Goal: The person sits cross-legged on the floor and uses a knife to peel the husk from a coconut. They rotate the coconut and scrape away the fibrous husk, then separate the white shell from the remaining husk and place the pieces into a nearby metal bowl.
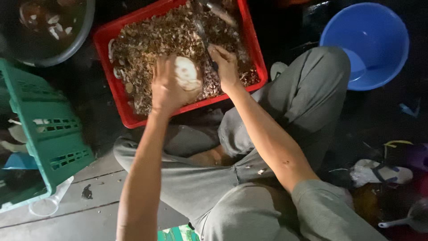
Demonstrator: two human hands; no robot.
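Grey-trousered knee [249, 209], knife blade [203, 35] blurred

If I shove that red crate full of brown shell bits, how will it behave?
The red crate looks rigid plastic, so it probably slides flat without tipping. Heaped with brown shell bits, it is likely heavy, and loose bits may spill.

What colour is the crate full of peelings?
Red crate, seen best in the head view.

A shallow red plastic tray [117, 96] heaped with brown shell scraps lies ahead of the knees. A green slatted plastic crate [49, 129] stands left, a round blue plastic basin [370, 42] right, a dark round bowl [67, 44] far left.
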